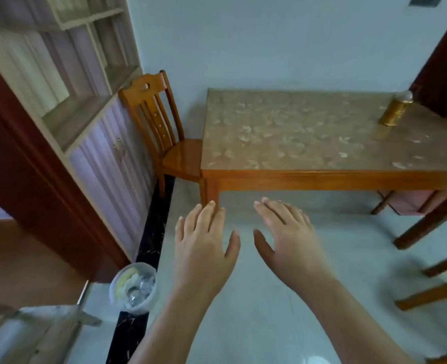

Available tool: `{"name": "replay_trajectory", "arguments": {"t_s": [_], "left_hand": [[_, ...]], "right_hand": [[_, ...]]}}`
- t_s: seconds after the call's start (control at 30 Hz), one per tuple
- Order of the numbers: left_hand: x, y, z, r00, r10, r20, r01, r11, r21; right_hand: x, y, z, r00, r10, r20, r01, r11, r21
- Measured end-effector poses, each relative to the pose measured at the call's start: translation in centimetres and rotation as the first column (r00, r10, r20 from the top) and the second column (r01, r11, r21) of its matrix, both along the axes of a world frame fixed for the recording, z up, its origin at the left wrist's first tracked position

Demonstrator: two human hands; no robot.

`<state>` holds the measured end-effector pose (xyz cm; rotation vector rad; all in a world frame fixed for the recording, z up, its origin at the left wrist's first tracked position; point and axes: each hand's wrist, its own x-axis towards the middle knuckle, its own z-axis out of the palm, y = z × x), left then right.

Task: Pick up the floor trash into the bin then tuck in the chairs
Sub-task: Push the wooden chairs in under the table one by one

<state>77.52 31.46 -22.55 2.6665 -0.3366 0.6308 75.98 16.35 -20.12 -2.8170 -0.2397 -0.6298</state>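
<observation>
My left hand (204,240) and my right hand (285,232) are stretched out side by side over the pale tiled floor, fingers straight and spread, holding nothing. A small white bin (134,291) stands on the floor at the lower left, lined with plastic and holding crumpled clear and white trash. A wooden chair (162,124) stands at the left end of the table (322,177), its seat partly under the tabletop. Part of another wooden chair (442,285) shows at the right edge, away from the table.
A gold canister (395,109) stands on the table's far right. A cabinet with shelves (93,122) lines the left wall, with a dark wooden door frame (25,164) beside it. A black floor strip (148,232) runs along the cabinet base.
</observation>
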Motion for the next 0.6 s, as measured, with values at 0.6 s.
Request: {"name": "replay_trajectory", "arguments": {"t_s": [0.6], "left_hand": [[-19.6,-17.2,0.0,0.89,-0.446,-0.09,0.453,0.889,0.071]], "right_hand": [[-26.7,-14.6,-0.1,0.829,-0.536,-0.158,0.545,0.838,0.016]]}}
